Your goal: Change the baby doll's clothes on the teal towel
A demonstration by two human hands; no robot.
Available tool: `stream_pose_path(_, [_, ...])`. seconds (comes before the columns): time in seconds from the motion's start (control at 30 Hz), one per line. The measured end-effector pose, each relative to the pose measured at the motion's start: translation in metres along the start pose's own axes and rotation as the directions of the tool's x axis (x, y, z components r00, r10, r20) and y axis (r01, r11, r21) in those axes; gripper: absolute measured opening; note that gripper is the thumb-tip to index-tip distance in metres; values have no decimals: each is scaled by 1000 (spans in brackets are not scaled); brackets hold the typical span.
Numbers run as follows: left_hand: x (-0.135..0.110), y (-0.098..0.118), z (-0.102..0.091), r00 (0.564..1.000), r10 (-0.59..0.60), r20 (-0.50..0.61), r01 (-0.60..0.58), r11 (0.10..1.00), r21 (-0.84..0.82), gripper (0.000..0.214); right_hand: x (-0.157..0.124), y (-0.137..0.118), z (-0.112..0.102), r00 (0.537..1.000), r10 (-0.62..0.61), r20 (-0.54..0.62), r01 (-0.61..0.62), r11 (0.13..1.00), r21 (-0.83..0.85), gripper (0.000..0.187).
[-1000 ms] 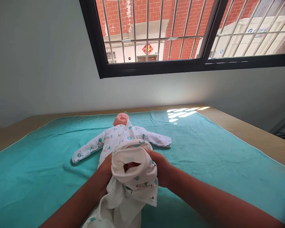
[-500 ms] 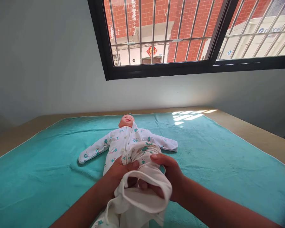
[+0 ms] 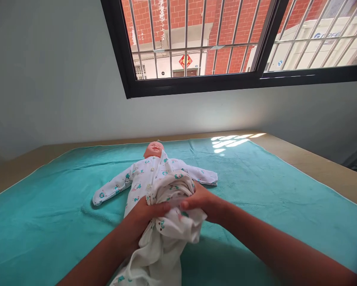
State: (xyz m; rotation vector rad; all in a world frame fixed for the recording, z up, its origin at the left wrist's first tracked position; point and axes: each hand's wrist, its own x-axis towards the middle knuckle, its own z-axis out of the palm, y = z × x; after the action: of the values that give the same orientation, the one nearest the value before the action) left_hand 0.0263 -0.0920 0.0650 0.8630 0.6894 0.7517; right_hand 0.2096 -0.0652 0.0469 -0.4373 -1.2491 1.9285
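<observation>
On its back lies a baby doll [image 3: 154, 149] in a white baby outfit [image 3: 139, 184] with small green and pink prints and buttons down the front. Its sleeves stretch out to either side. Over the doll's lower body, my left hand [image 3: 144, 216] grips the bunched printed cloth from the left, thumb on top. My right hand [image 3: 200, 202] clasps the same bunch from the right, its thumb close to the left one. A loose part of the cloth hangs down toward me between my forearms. The doll's legs are hidden under the fabric.
A turquoise towel [image 3: 255, 206] covers most of the wooden table [image 3: 312, 163]. Behind it rises a pale wall [image 3: 62, 79] with a black-framed barred window [image 3: 193, 85]. Sunlight patches fall on the towel's far right part.
The wide cloth opening that faced me has folded down and bunched up between my hands. My thumbs have come closer together. The whole view has shifted slightly.
</observation>
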Motion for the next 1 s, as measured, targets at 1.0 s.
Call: stream_pose_path(1.0, [-1,-24,14,924,380,-52,-224,645,730,17,5,7,18,930,-120,-348,98,992,-82,29])
